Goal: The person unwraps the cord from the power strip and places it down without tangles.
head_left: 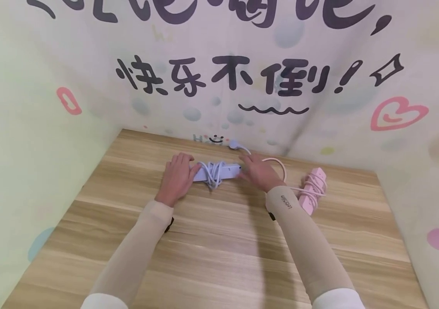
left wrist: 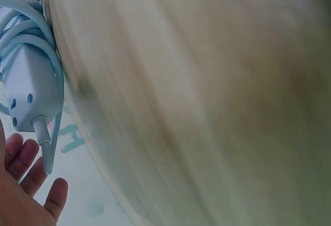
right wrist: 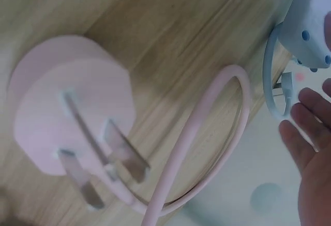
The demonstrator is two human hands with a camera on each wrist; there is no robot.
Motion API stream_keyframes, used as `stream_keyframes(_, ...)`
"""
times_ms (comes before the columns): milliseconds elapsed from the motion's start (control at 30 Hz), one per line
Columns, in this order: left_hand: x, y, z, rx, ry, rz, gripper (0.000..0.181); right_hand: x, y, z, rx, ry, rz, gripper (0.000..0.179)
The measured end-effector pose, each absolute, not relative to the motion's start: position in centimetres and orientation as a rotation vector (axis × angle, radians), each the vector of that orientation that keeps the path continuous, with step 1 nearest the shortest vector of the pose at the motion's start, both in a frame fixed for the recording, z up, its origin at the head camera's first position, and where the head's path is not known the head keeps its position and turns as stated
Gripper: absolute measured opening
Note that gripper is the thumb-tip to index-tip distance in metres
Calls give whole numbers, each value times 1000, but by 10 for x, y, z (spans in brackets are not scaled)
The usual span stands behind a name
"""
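Note:
A pale blue power strip [head_left: 227, 171] lies on the wooden table, its own cord [head_left: 213, 176] wrapped around the middle. At its left end is my left hand [head_left: 178, 175], the thumb close to the strip; the left wrist view shows the fingers [left wrist: 32, 177] spread apart beside the cord outlet. My right hand [head_left: 261, 172], slightly blurred, is at the other end. In the right wrist view its fingers [right wrist: 310, 115] are extended beside the strip's end. Behind the strip, near the wall, lies the blue plug [head_left: 234, 145].
A pink power strip [head_left: 307, 205] wrapped in its cord lies to the right, beside my right forearm. Its loose pink cord [head_left: 281, 164] loops behind my right hand, and a pink three-pin plug [right wrist: 72, 107] lies near that wrist. Printed cloth walls [head_left: 219, 116] enclose the table [head_left: 211, 257].

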State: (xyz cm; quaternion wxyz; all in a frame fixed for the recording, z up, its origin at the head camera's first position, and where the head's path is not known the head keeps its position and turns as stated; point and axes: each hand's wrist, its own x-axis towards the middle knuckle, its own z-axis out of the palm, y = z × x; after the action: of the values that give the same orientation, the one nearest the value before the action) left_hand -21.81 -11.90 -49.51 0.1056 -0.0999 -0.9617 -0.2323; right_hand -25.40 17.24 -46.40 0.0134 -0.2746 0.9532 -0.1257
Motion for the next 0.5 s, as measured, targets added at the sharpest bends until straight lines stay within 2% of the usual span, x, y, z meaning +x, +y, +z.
stream_keyframes(500,-212,-127,-499,-386,-2885,-555,63,-256,173,-479,-842,2933,-372,63)
